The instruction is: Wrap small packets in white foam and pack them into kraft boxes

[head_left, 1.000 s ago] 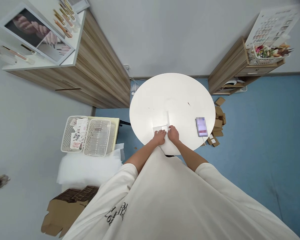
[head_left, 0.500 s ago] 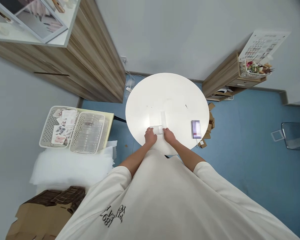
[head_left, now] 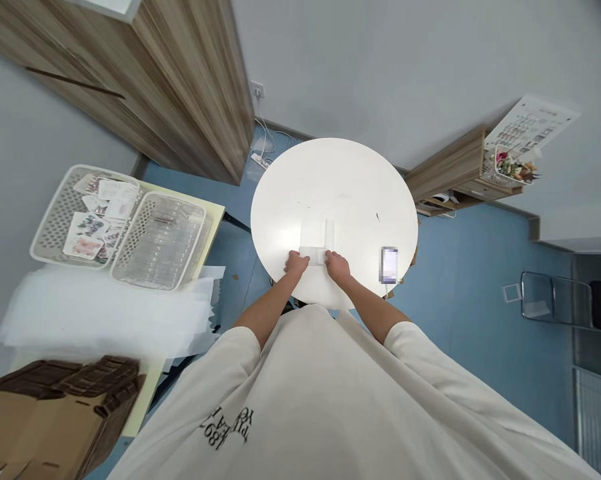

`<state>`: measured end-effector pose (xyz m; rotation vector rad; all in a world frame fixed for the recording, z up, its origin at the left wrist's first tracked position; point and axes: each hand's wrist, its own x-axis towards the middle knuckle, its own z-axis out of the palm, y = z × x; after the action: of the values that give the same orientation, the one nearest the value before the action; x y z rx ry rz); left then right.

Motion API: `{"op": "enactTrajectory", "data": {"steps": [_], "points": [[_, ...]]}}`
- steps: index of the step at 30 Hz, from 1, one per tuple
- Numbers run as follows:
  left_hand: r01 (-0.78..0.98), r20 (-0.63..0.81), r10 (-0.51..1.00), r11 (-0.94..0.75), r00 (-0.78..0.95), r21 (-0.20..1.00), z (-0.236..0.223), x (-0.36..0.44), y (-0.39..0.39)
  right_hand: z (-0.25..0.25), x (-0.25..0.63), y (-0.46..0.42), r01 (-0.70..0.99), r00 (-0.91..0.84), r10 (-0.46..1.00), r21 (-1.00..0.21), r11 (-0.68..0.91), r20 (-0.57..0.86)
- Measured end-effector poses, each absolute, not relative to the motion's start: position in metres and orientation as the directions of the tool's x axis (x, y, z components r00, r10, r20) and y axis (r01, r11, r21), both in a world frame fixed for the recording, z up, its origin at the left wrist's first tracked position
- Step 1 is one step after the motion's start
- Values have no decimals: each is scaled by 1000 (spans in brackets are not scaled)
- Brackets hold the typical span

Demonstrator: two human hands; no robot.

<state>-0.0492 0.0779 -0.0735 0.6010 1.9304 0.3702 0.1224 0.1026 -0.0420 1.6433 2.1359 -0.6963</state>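
A pale, partly see-through wrapping sheet (head_left: 312,234) lies on the round white table (head_left: 347,180), its near part folded into a flat band. My left hand (head_left: 296,261) grips the left end of that folded band, thumb on top. At the band's right end, the fingers of my right hand (head_left: 337,265) are closed on its edge. Beside the sheet, a narrow upright white strip (head_left: 329,233) runs away from my right fingertips. What lies inside the fold, if anything, I cannot make out.
A phone (head_left: 389,265) with a cable lies at the table's right. To the left, white baskets (head_left: 175,283) hold cards and clear packs, near stacked white foam sheets (head_left: 105,313) and brown cardboard boxes (head_left: 55,427). A metal-framed chair (head_left: 535,299) stands far right.
My hands have moved apart, the left one shifting to the left end of the folded sheet. The camera view has turned, so the left baskets appear larger and the chair has come into view.
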Motion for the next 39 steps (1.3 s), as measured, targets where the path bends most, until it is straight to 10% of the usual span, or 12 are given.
{"op": "enactTrajectory", "data": {"steps": [10, 39], "points": [[162, -746, 598, 800, -293, 578, -73, -45, 86, -48, 126, 107, 967, -252, 796, -182, 180, -551], [617, -450, 890, 315, 72, 721, -72, -3, 85, -71, 161, 72, 848, -381, 866, -496, 187, -323]]}}
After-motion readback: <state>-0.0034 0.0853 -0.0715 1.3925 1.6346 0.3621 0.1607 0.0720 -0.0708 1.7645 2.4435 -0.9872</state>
